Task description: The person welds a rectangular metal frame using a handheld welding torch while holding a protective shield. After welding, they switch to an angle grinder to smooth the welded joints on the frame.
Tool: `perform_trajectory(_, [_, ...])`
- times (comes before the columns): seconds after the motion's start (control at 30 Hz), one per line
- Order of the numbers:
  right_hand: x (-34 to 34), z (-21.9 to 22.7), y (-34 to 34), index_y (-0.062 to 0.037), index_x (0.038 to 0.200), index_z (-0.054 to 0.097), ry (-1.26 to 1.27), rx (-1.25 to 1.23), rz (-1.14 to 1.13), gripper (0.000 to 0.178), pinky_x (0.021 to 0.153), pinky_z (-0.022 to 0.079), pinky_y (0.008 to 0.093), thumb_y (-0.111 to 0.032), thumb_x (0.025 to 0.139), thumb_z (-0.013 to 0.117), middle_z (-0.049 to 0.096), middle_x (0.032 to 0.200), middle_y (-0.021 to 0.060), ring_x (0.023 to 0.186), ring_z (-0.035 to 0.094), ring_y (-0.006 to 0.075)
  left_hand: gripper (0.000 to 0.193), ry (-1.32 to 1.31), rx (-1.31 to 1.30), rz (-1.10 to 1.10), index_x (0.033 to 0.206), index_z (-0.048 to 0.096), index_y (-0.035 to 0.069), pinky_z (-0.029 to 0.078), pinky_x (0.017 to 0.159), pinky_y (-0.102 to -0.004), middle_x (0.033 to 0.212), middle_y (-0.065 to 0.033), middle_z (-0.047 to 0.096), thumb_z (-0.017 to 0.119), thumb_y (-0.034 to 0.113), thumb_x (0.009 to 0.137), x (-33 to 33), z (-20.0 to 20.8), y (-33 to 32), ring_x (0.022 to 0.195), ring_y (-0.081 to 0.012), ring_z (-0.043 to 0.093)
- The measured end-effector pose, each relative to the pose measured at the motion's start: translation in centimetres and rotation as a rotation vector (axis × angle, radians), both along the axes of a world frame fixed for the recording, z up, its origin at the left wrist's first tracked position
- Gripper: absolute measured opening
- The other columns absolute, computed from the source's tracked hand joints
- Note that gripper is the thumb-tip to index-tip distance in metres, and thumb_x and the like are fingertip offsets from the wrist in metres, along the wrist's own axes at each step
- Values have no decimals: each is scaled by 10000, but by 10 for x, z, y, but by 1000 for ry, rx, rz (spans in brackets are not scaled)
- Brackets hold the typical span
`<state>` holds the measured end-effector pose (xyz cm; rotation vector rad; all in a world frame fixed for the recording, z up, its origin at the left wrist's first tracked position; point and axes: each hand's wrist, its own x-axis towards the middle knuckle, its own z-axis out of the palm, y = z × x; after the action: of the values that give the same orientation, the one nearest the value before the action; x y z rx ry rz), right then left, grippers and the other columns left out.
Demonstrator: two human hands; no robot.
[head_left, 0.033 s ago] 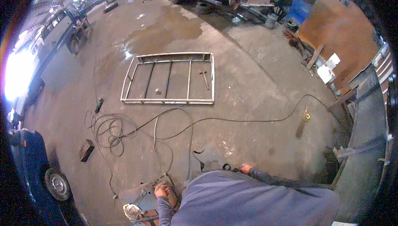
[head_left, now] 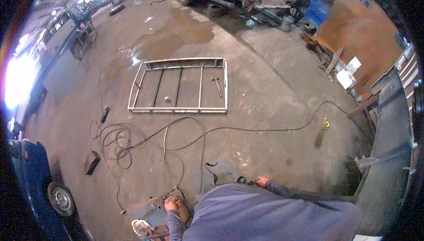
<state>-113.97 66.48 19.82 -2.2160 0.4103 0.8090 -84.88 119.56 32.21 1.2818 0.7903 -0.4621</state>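
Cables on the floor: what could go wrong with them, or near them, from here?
The cables lie in loose loops and lines, so a foot might catch in them. One strand comes close to the left hand and could snag there if pulled. The hammer lies within the outline of the metal frame; someone stepping in might trip on either.

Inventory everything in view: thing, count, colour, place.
Metal frame: 1, whitish, floor ahead
Hammer: 1, brownish, inside frame
Cables: several, mostly dark, across floor
Handheld tool: 1, dark green, left floor
Block: 1, dark, left floor
Round item: 1, yellow, right floor
Puddle: 1, brownish, far floor
Vehicles: at least 4, white and blue, far and left
Rusty sheet: 1, brown, upper right
Panel: 1, dark grey, right edge
Plate: 1, grey-blue, lower left of centre
Ring: 1, dark, lower centre
Shirt: 1, blue-grey, bottom centre
Left hand: 1, bare, lower centre-left
Right hand: 1, bare, lower centre-right
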Motion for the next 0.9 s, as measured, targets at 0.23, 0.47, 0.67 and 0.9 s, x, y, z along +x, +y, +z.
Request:
perform_trajectory(0.23, [14,41,24,-121,1011,730,235,-100,-222,250,751,521,397,-250,887,556,713,967,103,851,663,289,184,-145,70,-375,1035,562,66,458,434,-383,820,-154,661,597,40,856,-4,-48,18,578,-266,614])
perform_trajectory(0.47, [15,39,27,-125,1135,704,-46,-226,234,301,896,520,414,-249,902,558,645,1255,101,1077,623,302,191,-842,712,-1006,624,562,64,473,476,-384,697,-112,626,642,149,775,-70,-65,54,512,-247,582])
perform_trajectory(0.67, [14,20,21,-99,1105,707,-46,-72,43,331,871,526,425,-316,880,598,684,1122,149,1004,649,340,81,-167,304,-752,759,598,51,469,452,-382,730,-109,611,562,78,827,-95,-42,65,546,-256,605])
perform_trajectory(0.9, [57,75,27,-69,1028,708,-20,-50,21,348,797,513,419,-360,851,637,703,1000,172,925,663,305,241,107,71,-54,1111,611,76,528,503,-389,853,-117,656,599,69,871,-94,-56,64,654,-266,664])
